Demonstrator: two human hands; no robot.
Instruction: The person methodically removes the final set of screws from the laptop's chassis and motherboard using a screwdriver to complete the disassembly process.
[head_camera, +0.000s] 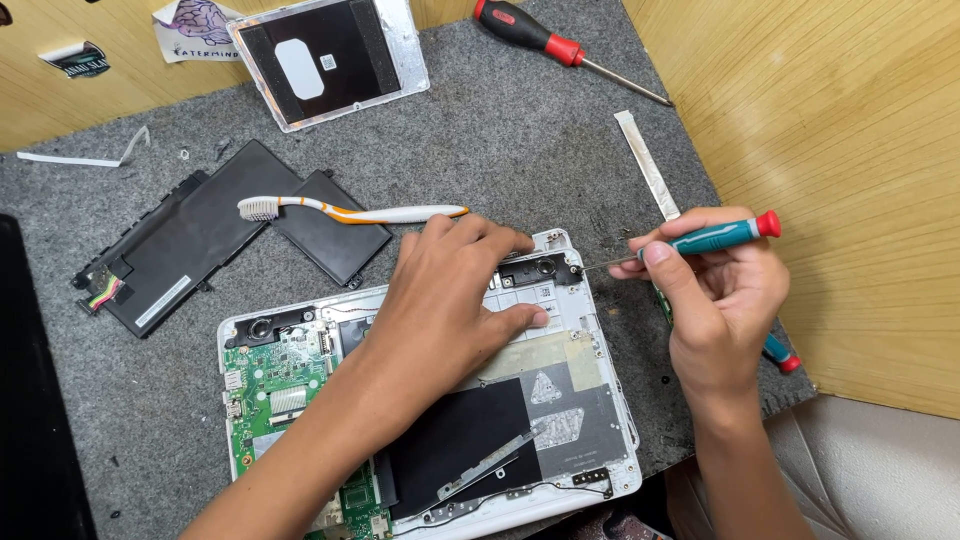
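Item: opened white laptop chassis (610, 440), bottom cover off, lying near centre on the grey felt mat (520, 130). We note a green circuit board (270, 390) at its left, a black sheet and silver shielding at its right, and a black speaker module (540, 268) at the far right corner.

Left hand (450, 300): laid palm down across the chassis, fingers spread and pressing flat on the far edge beside the speaker module; it grips nothing.

Right hand (715, 300): closed around a teal-handled precision screwdriver (715, 237) with a red cap, held nearly level, its thin tip pointing left at the speaker module corner. We cannot tell whether the tip touches a screw.

Also on the mat: a black battery pack (200, 240) with coloured wires, far left; a white-and-orange toothbrush (350, 211) lying across the battery; a silver-framed panel (330, 58) with black pads, far centre; a red-and-black screwdriver (560, 45), far right; a flat silver strip (648, 165) just beyond the right hand; a second teal tool (780, 352), mostly hidden behind that hand. Wooden surface (840, 150) surrounds the mat.
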